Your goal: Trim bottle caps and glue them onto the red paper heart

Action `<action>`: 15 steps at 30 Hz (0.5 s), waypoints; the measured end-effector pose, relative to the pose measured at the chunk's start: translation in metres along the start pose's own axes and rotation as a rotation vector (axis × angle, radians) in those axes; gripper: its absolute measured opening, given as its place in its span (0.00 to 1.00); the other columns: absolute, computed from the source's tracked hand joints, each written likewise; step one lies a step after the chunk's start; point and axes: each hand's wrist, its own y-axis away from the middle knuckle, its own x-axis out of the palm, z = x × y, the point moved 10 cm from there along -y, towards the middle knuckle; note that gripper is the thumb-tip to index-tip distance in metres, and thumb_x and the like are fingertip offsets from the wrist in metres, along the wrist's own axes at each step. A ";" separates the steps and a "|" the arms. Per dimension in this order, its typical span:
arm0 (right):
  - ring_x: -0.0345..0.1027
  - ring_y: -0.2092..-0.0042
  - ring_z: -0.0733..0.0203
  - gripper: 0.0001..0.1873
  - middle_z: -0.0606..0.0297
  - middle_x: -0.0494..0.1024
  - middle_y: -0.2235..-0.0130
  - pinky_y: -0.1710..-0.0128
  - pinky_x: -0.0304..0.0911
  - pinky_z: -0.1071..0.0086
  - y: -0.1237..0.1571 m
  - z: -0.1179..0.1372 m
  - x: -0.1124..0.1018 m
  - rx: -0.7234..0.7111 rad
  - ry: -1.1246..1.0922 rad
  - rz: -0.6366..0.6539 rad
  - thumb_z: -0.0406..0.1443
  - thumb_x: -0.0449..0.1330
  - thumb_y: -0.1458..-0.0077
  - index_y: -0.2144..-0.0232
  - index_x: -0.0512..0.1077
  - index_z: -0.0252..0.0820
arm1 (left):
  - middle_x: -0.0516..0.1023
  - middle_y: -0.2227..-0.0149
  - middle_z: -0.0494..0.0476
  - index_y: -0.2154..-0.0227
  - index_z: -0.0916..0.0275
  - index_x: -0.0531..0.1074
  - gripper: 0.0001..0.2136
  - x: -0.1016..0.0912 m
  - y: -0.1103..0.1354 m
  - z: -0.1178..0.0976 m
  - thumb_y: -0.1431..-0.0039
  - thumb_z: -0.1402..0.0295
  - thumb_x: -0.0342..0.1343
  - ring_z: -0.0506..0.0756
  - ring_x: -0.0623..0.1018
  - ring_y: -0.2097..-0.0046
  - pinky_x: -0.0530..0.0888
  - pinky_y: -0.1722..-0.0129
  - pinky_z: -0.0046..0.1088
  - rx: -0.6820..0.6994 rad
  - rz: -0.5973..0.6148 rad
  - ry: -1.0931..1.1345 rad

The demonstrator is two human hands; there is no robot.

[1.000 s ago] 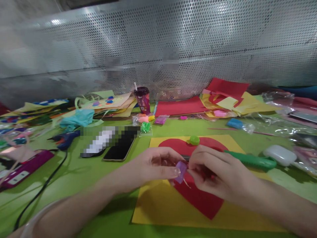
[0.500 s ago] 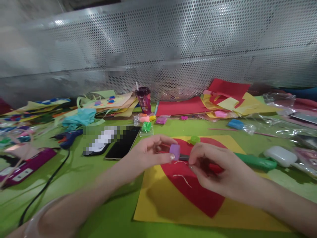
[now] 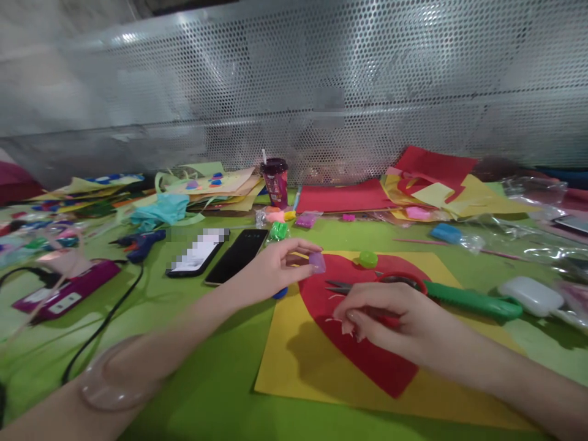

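My left hand [image 3: 275, 269] pinches a small purple block [image 3: 316, 262] between thumb and fingers, above the left edge of a red paper heart [image 3: 390, 376]. The heart lies on a yellow sheet [image 3: 294, 367]. My right hand [image 3: 395, 318] is closed over the heart with its fingertips together; whatever they hold is too small to make out. Just behind that hand lie scissors [image 3: 339, 286] with red handles, blades pointing left. Short pale strips rest on the heart, partly hidden by my right fingers. A light green lump [image 3: 368, 260] sits at the heart's top.
A green-handled tool [image 3: 473, 300] and a white case [image 3: 530, 293] lie to the right. Two phones [image 3: 239, 254], a glue gun [image 3: 142, 244] and a purple power strip [image 3: 68, 297] are on the left. A lidded cup [image 3: 275, 184] stands behind, beside coloured paper [image 3: 344, 197] and clear wrappers.
My hands have moved apart: the left has gone up and left with the purple block, the right slightly down. More of the scissors and a blue piece under my left hand now show.
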 end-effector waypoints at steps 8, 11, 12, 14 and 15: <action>0.70 0.68 0.68 0.08 0.69 0.77 0.69 0.68 0.65 0.76 0.002 -0.014 0.005 0.154 -0.191 0.003 0.40 0.57 0.42 0.70 0.73 0.45 | 0.77 0.51 0.60 0.53 0.61 0.72 0.15 0.003 -0.004 0.004 0.43 0.65 0.57 0.57 0.76 0.50 0.69 0.47 0.39 0.031 0.057 -0.178; 0.70 0.70 0.65 0.09 0.68 0.77 0.70 0.71 0.65 0.73 0.002 -0.015 -0.011 0.110 0.054 -0.113 0.41 0.60 0.44 0.73 0.73 0.45 | 0.79 0.54 0.59 0.57 0.61 0.73 0.12 0.002 -0.004 0.000 0.43 0.65 0.57 0.57 0.77 0.51 0.68 0.46 0.39 0.077 0.041 -0.315; 0.70 0.70 0.63 0.09 0.67 0.77 0.71 0.71 0.65 0.71 0.003 -0.013 -0.018 0.065 0.194 -0.178 0.42 0.60 0.44 0.72 0.74 0.44 | 0.79 0.55 0.59 0.58 0.61 0.73 0.11 0.002 -0.004 -0.001 0.43 0.64 0.57 0.57 0.77 0.52 0.68 0.46 0.39 0.089 0.034 -0.362; 0.71 0.68 0.58 0.12 0.62 0.78 0.68 0.69 0.68 0.66 0.005 -0.006 -0.021 -0.045 0.506 -0.265 0.43 0.61 0.43 0.69 0.75 0.41 | 0.79 0.56 0.59 0.59 0.61 0.73 0.10 0.003 -0.005 0.001 0.43 0.64 0.56 0.57 0.77 0.53 0.69 0.48 0.39 0.089 0.043 -0.410; 0.73 0.65 0.54 0.13 0.58 0.79 0.65 0.66 0.70 0.63 0.006 -0.003 -0.015 -0.092 0.661 -0.274 0.44 0.60 0.42 0.66 0.75 0.39 | 0.79 0.55 0.59 0.59 0.62 0.73 0.11 0.004 -0.006 0.003 0.43 0.64 0.57 0.57 0.77 0.54 0.70 0.49 0.39 0.087 0.054 -0.418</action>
